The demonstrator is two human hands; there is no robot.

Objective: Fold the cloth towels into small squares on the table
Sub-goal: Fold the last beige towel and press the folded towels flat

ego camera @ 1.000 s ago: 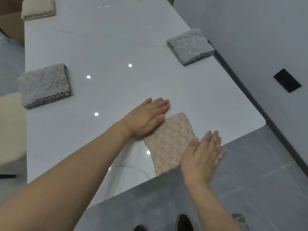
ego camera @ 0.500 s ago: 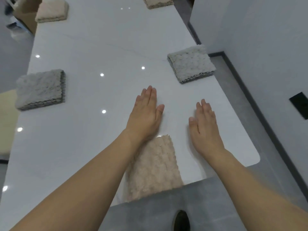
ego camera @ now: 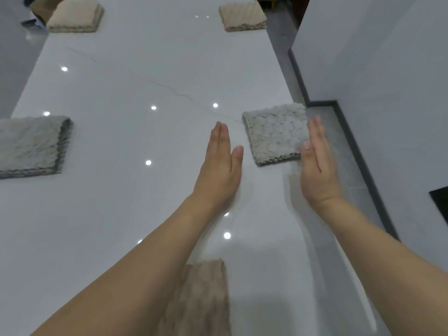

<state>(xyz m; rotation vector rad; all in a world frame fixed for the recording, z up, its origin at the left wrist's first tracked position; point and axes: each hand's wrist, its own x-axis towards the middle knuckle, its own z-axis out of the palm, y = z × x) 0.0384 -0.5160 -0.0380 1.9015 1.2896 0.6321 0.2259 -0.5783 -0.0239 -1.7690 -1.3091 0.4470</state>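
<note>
Both the left hand (ego camera: 219, 170) and the right hand (ego camera: 316, 166) are flat with straight fingers, holding nothing, flanking the folded grey towel (ego camera: 275, 134) at centre right, seemingly to take it, while the beige towel (ego camera: 206, 301) lies folded at bottom centre; no writing is visible.

Indoor room: glossy white table (ego camera: 145, 69), grey tiled floor (ego camera: 339, 146).

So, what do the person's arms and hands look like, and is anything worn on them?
Both forearms are bare as far as the view shows: no sleeves, no gloves. The left hand and the right hand carry no visible ring, watch or bracelet. The nails look short and unpainted.
</note>
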